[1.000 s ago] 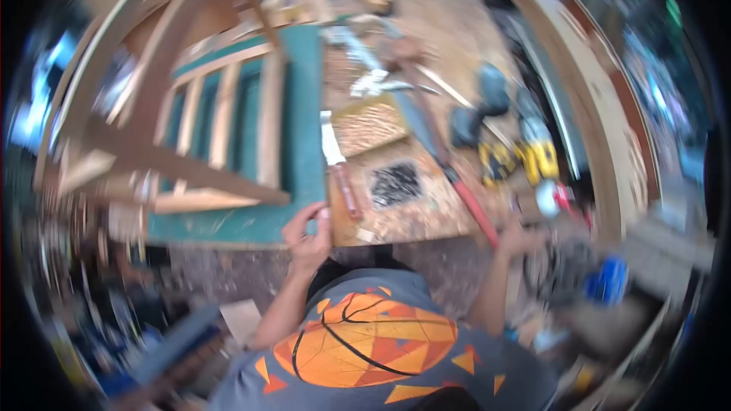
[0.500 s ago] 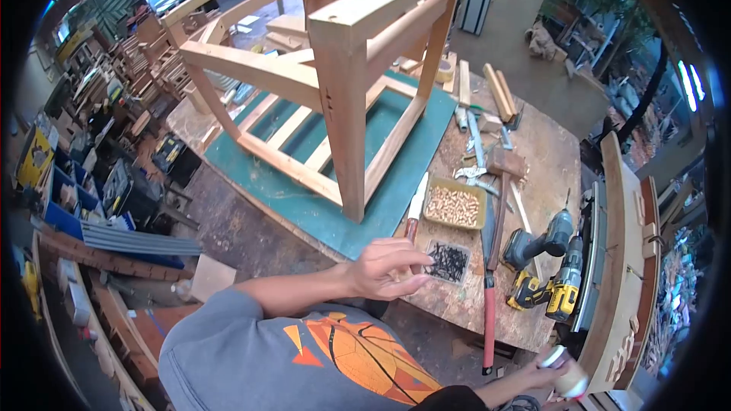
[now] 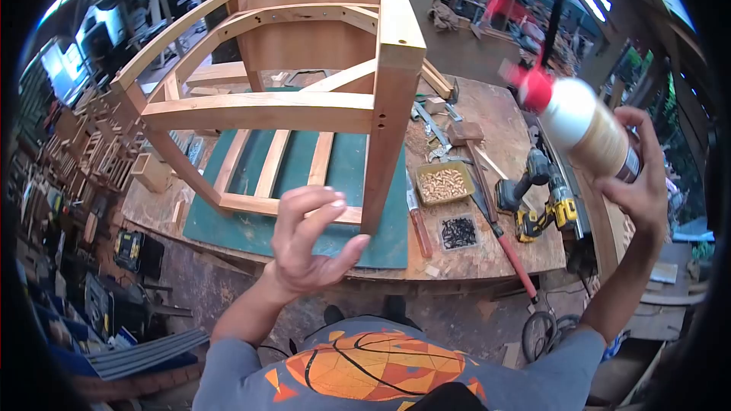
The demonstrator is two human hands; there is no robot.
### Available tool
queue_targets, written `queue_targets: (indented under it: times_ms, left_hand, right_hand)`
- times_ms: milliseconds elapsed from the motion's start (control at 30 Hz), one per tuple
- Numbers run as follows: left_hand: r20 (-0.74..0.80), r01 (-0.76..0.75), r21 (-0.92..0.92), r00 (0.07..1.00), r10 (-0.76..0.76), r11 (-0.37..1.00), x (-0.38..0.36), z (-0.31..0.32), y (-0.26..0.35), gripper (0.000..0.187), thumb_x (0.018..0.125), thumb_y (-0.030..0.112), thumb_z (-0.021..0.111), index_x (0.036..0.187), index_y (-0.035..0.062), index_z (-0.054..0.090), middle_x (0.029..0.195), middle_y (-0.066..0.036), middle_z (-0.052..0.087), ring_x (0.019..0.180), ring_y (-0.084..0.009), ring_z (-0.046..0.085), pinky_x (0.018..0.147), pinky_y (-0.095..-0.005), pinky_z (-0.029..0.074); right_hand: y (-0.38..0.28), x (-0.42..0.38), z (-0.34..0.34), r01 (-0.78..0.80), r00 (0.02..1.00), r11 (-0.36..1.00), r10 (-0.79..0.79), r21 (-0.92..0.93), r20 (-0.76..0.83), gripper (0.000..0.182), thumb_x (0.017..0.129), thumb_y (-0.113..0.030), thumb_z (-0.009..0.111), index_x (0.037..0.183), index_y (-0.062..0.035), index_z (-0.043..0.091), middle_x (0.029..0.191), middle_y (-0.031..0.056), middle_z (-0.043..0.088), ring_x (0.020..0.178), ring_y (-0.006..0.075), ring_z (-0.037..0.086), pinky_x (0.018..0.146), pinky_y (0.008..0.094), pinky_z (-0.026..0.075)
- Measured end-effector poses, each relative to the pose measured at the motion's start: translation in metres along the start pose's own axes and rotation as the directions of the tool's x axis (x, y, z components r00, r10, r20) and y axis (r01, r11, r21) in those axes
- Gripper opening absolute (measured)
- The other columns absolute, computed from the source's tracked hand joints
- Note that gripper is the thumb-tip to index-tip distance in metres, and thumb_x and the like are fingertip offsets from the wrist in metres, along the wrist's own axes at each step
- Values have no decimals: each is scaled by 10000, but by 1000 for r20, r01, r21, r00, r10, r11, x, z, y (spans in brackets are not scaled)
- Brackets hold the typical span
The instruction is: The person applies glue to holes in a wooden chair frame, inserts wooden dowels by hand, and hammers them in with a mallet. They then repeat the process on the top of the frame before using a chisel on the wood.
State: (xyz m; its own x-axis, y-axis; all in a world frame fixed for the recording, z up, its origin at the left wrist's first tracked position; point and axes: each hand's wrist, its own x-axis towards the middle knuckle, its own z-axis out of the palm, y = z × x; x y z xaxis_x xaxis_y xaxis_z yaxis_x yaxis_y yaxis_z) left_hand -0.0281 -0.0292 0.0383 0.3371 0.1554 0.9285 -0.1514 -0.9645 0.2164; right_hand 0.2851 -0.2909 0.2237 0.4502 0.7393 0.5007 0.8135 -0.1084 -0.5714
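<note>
got right hand (image 3: 643,175) up at right of frame, fingers wrapped round lower part of white-and-tan plastic bottle (image 3: 594,137) with red cap (image 3: 537,93). see bottle tilted, cap end toward upper left, well clear of worktop. gripped low, probably to leave cap end unobstructed. can't make out cap detail, too blurred. can't see every finger either, some hidden behind bottle.

got left hand (image 3: 306,255) at lower centre, half-curled, wide gap between thumb and fingers, nothing in grasp. see it overlapping bottom rail of chair-like pale-brown timber structure (image 3: 384,99); can't tell if touching or just in front. looks left free on purpose, my read.

see timber structure filling upper left to centre, standing on flat green board (image 3: 392,256). likely put there to spare wood from rough brown wooden worktable (image 3: 499,106).

right of centre: see yellowish rectangular tray (image 3: 445,201) of pale wooden dowels (image 3: 443,181), just above clear square tub (image 3: 474,246) of black screws (image 3: 458,233). contained presumably to stop small parts scattering.

see flat steel blade with brown handle (image 3: 422,234) just left of tub, and long tool with red handle (image 3: 518,268) jutting past near table edge, maybe for easy pickup. also 2 drills farther right, grey-black drill (image 3: 537,167) and yellow-black drill (image 3: 565,213).
</note>
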Motion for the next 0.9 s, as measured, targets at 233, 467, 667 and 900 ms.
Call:
queue_targets:
  times_ms: [233, 467, 667, 900]
  left_hand:
    - [-67, 52, 106, 997, -45, 993, -15, -56, -14, 592, 812, 118, 803, 1311, -16, 512, 1106, -188, 625, 992, -325, 620, 855, -405, 524]
    - [-146, 43, 15, 989, -40, 999, 2, -42, -18, 610, 840, 151, 796, 1341, -21, 493, 1134, -181, 625, 1009, -292, 620, 884, -390, 515]
    - [-145, -54, 89, 987, 67, 995, 66, -26, -35, 743, 825, 245, 828, 1405, -31, 456, 1191, -192, 617, 1063, -304, 624, 914, -385, 510]
    - [29, 85, 209, 995, -94, 974, 122, 20, -66, 1142, 697, 518, 898, 1543, 19, 314, 1377, -163, 561, 1203, -299, 603, 939, -420, 548]
  right_hand:
    - [15, 9, 20, -5, 998, 992, 13, 126, -60, 803, 636, -125, 830, 1361, -16, 502, 1177, 93, 631, 1098, 190, 619, 996, 325, 471]
    - [100, 56, 81, 487, 671, 748, 11, 452, -741, 369, 860, -177, 783, 1162, -10, 651, 1065, 76, 688, 976, 182, 675, 939, 365, 542]
    - [18, 106, 68, 664, 686, 433, -28, 610, -727, 323, 930, -228, 689, 1166, -13, 642, 1074, 95, 696, 1009, 222, 692, 914, 405, 579]
    - [-134, 149, 102, 746, 665, 151, -205, 648, -718, 384, 964, -210, 698, 1303, -61, 600, 919, 35, 673, 802, 134, 677, 725, 311, 600]
